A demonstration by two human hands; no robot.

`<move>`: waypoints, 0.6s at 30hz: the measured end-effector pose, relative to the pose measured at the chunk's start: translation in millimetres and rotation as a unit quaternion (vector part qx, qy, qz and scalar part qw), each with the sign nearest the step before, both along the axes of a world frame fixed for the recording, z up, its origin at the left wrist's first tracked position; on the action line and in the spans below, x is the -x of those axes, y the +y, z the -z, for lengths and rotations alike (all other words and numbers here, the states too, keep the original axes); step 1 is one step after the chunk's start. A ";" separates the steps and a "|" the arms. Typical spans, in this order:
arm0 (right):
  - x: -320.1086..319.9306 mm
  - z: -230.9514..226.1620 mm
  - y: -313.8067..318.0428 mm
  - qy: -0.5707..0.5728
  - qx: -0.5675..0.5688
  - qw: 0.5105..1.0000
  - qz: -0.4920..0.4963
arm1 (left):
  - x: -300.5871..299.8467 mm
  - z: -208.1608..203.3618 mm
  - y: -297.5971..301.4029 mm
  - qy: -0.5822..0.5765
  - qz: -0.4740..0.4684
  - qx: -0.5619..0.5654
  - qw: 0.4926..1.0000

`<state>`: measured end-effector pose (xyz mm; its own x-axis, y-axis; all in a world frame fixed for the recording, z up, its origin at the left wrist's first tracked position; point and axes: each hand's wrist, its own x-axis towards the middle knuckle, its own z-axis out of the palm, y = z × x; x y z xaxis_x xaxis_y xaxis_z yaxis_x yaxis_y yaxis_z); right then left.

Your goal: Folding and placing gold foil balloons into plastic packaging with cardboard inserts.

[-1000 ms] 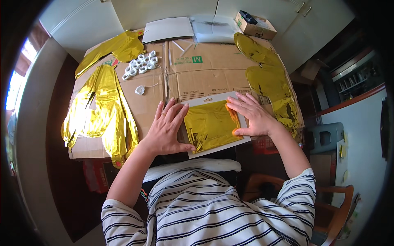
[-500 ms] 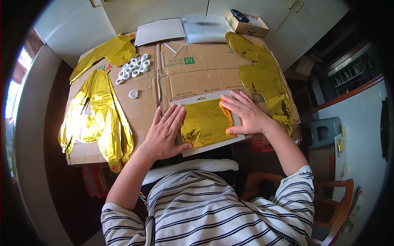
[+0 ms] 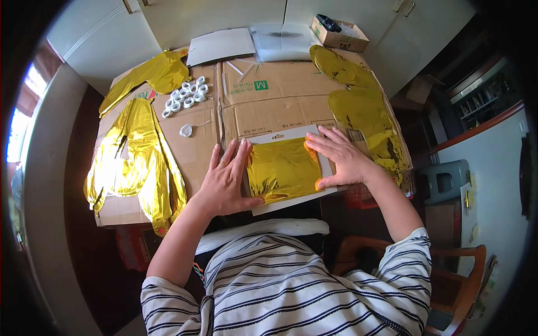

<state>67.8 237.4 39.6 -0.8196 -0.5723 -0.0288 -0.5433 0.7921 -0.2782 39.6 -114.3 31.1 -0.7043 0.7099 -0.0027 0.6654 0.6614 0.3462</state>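
Note:
A folded gold foil balloon (image 3: 284, 168) lies flat on a white card (image 3: 292, 202) with a hanging slot along its far edge. The card rests at the table's near side. My left hand (image 3: 223, 180) presses along the foil's left edge, fingers spread and thumb on the near left corner. On the opposite edge lies my right hand (image 3: 346, 161), fingers stretched out and thumb at the near right corner. Orange-looking foil shows under its fingertips and thumb. Both palms face down.
Flattened cardboard (image 3: 269, 116) covers the table. Unfolded gold foil balloons (image 3: 141, 162) lie at left and others (image 3: 358, 112) at right. Several white ribbon rolls (image 3: 185, 96) sit at centre left, with one loose roll (image 3: 185, 130). White cards (image 3: 221, 47) and a small box (image 3: 339, 33) stand behind.
Both hands stay on the foil's two side edges. My left fingers are slightly more spread, and the whole view has shifted a little.

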 end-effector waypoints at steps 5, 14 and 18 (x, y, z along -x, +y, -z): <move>2.9 -1.8 1.7 -0.008 0.007 1.000 -0.001 | -2.3 4.5 -1.1 0.015 -0.010 -0.017 1.000; 3.2 -11.3 -2.7 -0.030 0.013 0.999 0.015 | -1.8 -0.8 -0.1 -0.008 -0.021 -0.031 0.999; 5.4 -16.6 -4.6 -0.044 0.020 0.999 0.013 | -1.6 -0.7 -1.7 -0.010 -0.014 -0.030 0.999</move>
<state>62.4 232.8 56.2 -0.8297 -0.5526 -0.0796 -0.4943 0.7934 -0.3553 41.2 -115.9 31.8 -0.7241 0.6893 0.0249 0.6397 0.6576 0.3980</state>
